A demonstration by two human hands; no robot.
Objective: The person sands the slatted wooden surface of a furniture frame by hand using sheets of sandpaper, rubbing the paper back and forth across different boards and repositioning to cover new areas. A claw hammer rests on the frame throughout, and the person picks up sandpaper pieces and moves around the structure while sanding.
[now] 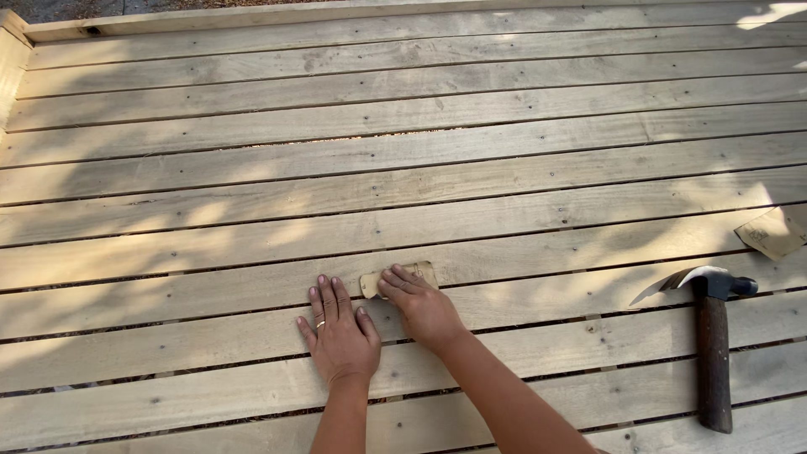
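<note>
My right hand (423, 308) presses its fingers down on a small tan piece of sandpaper (418, 271) lying on a wooden plank (546, 252). My left hand (338, 334) rests flat beside it, fingers together, palm on the plank just below, with a ring on one finger. The two hands almost touch at the thumbs. Part of the sandpaper is hidden under my right fingers.
A claw hammer (713, 345) with a dark handle lies on the boards at the right. Another sheet of sandpaper (772, 231) sits near the right edge. The deck's planks (252, 109) run left to right with narrow gaps; a raised wooden border (210, 18) runs along the far side.
</note>
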